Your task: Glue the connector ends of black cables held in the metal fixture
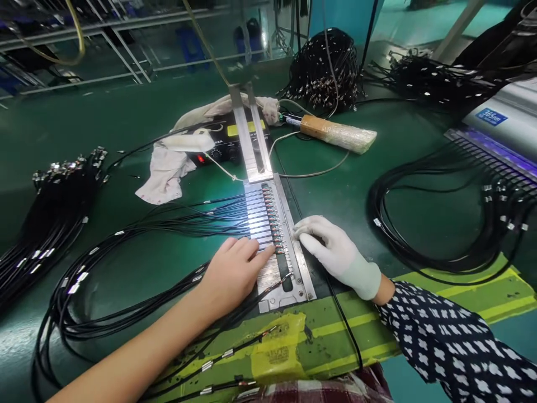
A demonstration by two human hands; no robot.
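Green worktop supported the metal fixture. Your bare left hand lay over the black cables seated across the fixture, one fingertip at their wire ends; whether it gripped any could not be determined. Your gloved right hand had its fingers bent at the fixture's right edge, grip likewise indeterminable. Beyond the fixture sat a black control box; well to the fixture's right lay a cable coil.
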